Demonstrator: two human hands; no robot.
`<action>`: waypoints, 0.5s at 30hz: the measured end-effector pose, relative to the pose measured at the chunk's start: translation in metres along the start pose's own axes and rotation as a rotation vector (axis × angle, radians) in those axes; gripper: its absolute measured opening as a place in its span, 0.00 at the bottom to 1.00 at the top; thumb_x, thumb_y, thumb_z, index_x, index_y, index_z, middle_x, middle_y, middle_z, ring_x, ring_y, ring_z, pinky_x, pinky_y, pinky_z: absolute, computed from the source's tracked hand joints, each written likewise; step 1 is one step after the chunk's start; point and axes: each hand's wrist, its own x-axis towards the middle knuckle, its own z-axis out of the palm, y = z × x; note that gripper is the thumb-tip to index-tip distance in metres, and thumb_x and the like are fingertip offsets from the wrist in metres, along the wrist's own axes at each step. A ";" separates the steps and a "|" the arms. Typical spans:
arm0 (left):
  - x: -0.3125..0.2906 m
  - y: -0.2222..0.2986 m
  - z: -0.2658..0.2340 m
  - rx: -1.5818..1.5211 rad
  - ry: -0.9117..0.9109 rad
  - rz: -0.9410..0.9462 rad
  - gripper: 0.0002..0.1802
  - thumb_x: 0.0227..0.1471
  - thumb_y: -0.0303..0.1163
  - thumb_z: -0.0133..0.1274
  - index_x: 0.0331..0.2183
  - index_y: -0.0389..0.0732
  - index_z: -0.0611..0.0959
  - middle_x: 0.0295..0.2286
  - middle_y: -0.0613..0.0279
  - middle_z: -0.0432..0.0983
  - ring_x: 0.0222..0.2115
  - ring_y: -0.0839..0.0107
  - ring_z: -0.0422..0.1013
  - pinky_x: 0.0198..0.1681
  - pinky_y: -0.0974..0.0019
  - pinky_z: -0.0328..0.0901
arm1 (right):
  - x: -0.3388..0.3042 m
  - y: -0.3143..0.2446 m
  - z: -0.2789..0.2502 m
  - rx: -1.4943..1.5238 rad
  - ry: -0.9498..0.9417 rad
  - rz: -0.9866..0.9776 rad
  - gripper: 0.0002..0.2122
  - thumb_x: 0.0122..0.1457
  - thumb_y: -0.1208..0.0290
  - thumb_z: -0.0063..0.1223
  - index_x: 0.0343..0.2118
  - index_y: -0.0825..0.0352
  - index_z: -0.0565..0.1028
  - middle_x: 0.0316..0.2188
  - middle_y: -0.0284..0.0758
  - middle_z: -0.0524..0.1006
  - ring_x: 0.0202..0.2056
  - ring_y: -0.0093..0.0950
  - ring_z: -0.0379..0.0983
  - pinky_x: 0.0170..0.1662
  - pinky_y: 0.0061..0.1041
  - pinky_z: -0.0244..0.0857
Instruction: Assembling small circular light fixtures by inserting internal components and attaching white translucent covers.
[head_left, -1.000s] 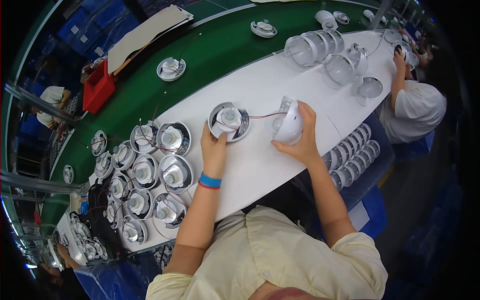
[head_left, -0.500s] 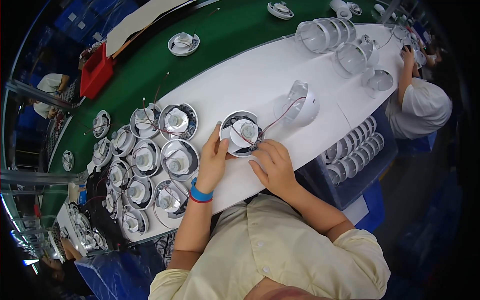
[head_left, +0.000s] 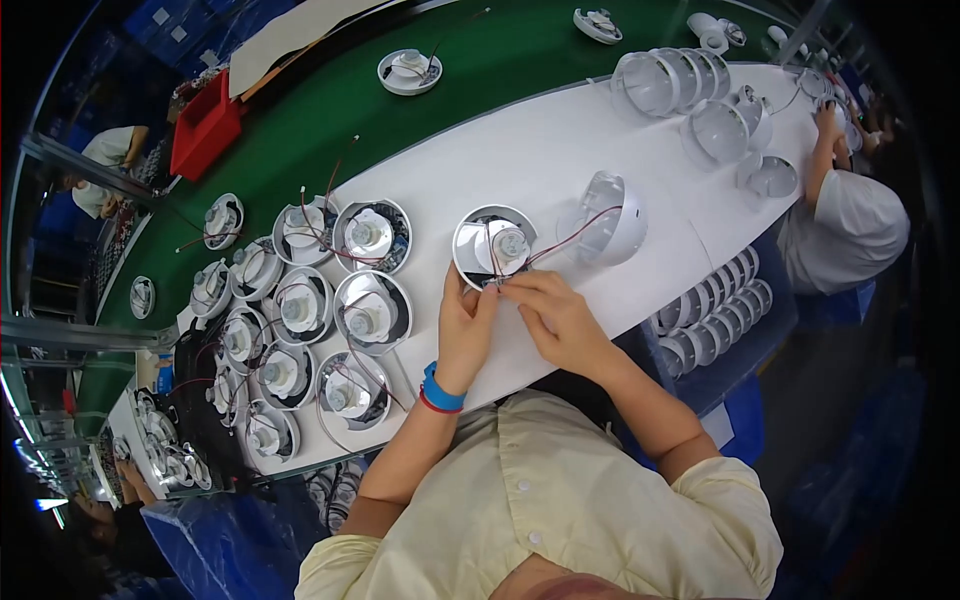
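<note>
A round white lamp housing with a clear-topped centre piece and dark circuit parts sits upright in front of me. My left hand grips its near edge, thumb and fingers closed on the rim. At that same edge my right hand pinches thin wires close to the left fingertips; the exact piece between the fingers is too small to make out. A dark red wire runs from the housing to a white dome cover with a clear, open side, lying to the right on the white table.
Several similar housings with loose wires crowd the table's left. Clear cups stand at the far right. A blue crate holds rows of domes by my right side. Beyond the table runs a green conveyor; a co-worker sits at right.
My left hand has shifted from the housing's left side to its near edge. The housing has turned, and my right fingers have come together with the left ones at the wires.
</note>
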 end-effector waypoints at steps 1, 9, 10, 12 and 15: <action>0.002 0.001 -0.004 0.003 0.000 -0.002 0.27 0.57 0.21 0.47 0.57 0.32 0.60 0.48 0.55 0.69 0.38 0.77 0.70 0.41 0.74 0.66 | -0.002 0.006 0.002 0.003 0.001 0.002 0.12 0.54 0.84 0.50 0.43 0.71 0.75 0.42 0.42 0.73 0.43 0.36 0.71 0.46 0.29 0.67; 0.005 0.002 -0.008 0.093 -0.070 -0.114 0.29 0.55 0.19 0.49 0.57 0.32 0.61 0.44 0.57 0.70 0.38 0.76 0.71 0.40 0.75 0.66 | 0.002 0.021 0.017 0.384 0.390 0.462 0.09 0.52 0.82 0.59 0.36 0.71 0.75 0.33 0.29 0.76 0.33 0.15 0.71 0.34 0.16 0.63; 0.004 0.003 -0.008 0.094 -0.074 -0.115 0.29 0.55 0.19 0.49 0.57 0.32 0.61 0.44 0.57 0.70 0.38 0.76 0.71 0.40 0.75 0.66 | 0.002 0.021 0.021 0.384 0.394 0.463 0.09 0.52 0.82 0.59 0.36 0.71 0.75 0.33 0.29 0.76 0.33 0.15 0.71 0.34 0.16 0.63; 0.002 0.004 -0.005 -0.028 -0.032 -0.147 0.31 0.55 0.18 0.49 0.58 0.33 0.58 0.46 0.57 0.67 0.41 0.73 0.72 0.43 0.71 0.68 | 0.002 0.022 0.028 0.430 0.461 0.464 0.08 0.52 0.81 0.61 0.35 0.71 0.76 0.30 0.29 0.77 0.29 0.14 0.69 0.31 0.15 0.61; -0.004 -0.001 -0.005 -0.037 -0.032 -0.107 0.33 0.55 0.18 0.50 0.59 0.33 0.55 0.47 0.56 0.65 0.43 0.69 0.72 0.46 0.68 0.69 | 0.005 0.017 0.022 0.343 0.378 0.422 0.07 0.52 0.81 0.61 0.34 0.72 0.77 0.27 0.30 0.78 0.28 0.15 0.71 0.32 0.16 0.63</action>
